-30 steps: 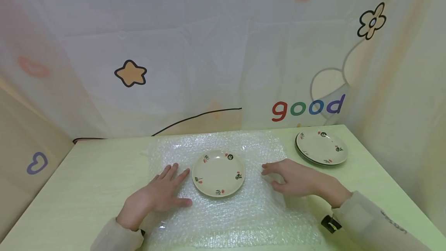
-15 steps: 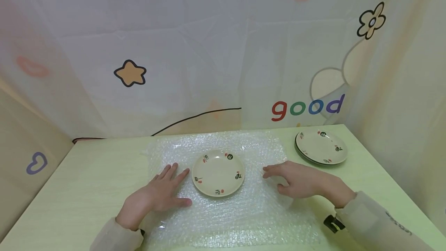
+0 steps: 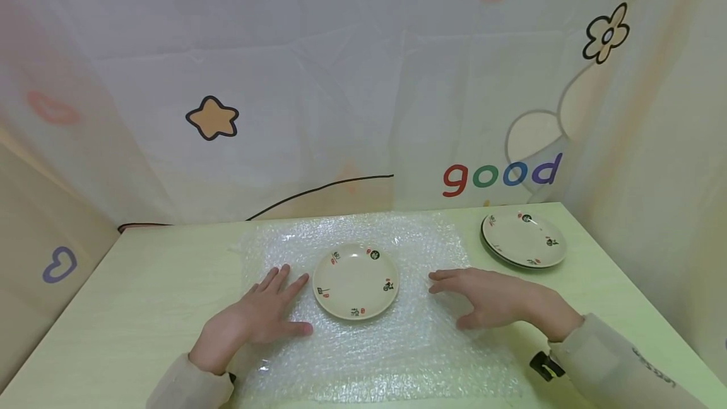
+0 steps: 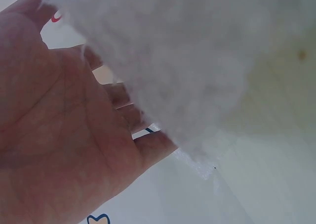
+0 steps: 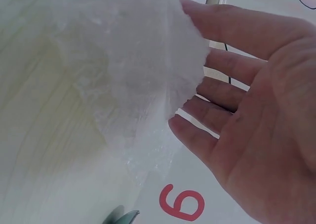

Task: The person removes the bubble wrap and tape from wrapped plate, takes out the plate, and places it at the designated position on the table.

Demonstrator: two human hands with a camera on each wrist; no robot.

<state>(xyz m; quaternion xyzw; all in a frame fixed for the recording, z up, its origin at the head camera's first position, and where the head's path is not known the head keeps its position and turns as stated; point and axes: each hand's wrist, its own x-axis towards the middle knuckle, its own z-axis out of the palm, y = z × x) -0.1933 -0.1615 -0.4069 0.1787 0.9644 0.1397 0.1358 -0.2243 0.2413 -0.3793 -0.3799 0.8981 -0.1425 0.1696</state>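
A round cream plate (image 3: 356, 283) with small black and red prints lies on a sheet of bubble wrap (image 3: 363, 365) in the head view. Left of the plate, my left hand (image 3: 258, 315) rests on the sheet with fingers spread, the index fingertip close to the rim. My right hand (image 3: 494, 297) is over the sheet's right part, fingers pointing at the plate with a gap between. Both wrist views show fingertips at the bubble wrap: the left palm (image 4: 64, 120) faces it, and so does the right palm (image 5: 261, 130). Neither hand grips anything.
Two stacked plates (image 3: 525, 240) of the same pattern sit at the table's back right. Behind the pale green table (image 3: 142, 295) hangs a printed cloth (image 3: 341, 100) with a star and the word "good". More cloth closes both sides.
My right hand has drawn slightly to the right, and its thumb has moved away from the fingers. The left hand and the plate stay in place.
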